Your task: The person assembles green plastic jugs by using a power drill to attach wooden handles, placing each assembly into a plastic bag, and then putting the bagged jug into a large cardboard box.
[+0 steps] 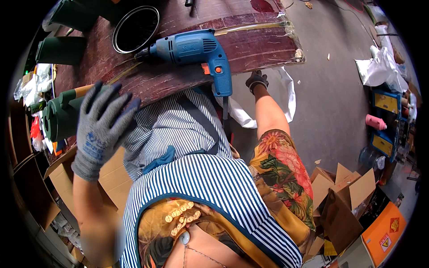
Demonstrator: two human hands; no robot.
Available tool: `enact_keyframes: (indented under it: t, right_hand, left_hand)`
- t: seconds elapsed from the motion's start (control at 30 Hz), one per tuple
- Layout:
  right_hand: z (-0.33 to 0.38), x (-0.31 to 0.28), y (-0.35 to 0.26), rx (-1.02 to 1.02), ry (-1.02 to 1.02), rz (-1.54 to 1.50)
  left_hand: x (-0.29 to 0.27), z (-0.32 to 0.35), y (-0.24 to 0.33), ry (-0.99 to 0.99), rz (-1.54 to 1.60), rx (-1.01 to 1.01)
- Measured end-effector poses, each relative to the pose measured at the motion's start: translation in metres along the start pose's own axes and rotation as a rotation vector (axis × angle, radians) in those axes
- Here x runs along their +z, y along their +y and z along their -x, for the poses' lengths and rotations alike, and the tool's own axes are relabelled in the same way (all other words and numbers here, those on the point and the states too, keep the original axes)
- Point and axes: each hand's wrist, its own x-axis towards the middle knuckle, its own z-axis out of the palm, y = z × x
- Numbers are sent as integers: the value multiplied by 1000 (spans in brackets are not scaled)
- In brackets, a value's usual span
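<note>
My left hand (100, 127), in a grey knit glove, is raised with its fingers spread. It hovers in front of a dark green cylindrical part (58, 118) at the table's left edge and holds nothing. A blue electric drill (190, 48) with an orange trigger lies on the worn dark-red table (259, 49), its chuck pointing left and its cord hanging off the near edge. My right hand (257, 80), in a dark glove, is closed just below the table's edge, over the opening of a white plastic bag (289, 96). What its fingers hold, if anything, is hidden.
A round black-and-silver ring-rimmed part (136, 29) sits by the drill's chuck. More green cylinders (61, 50) stand at the far left. Cardboard boxes (342, 201) lie at the lower right, near an orange box (383, 228). A blue rack (384, 120) stands further right.
</note>
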Motion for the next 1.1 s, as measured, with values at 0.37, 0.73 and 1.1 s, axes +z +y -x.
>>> enact_keyframes:
  t: [0.37, 0.73, 1.1]
  right_hand:
    - [165, -106, 125, -312, -174, -1305]
    - [265, -203, 114, -779, 431, -1871]
    - [344, -251, -63, -1193, -137, -1840]
  left_hand:
    - [60, 10, 27, 162, 328, -114]
    - [46, -63, 68, 312, 1672, -116]
    - [-24, -4, 19, 961, 329, 91]
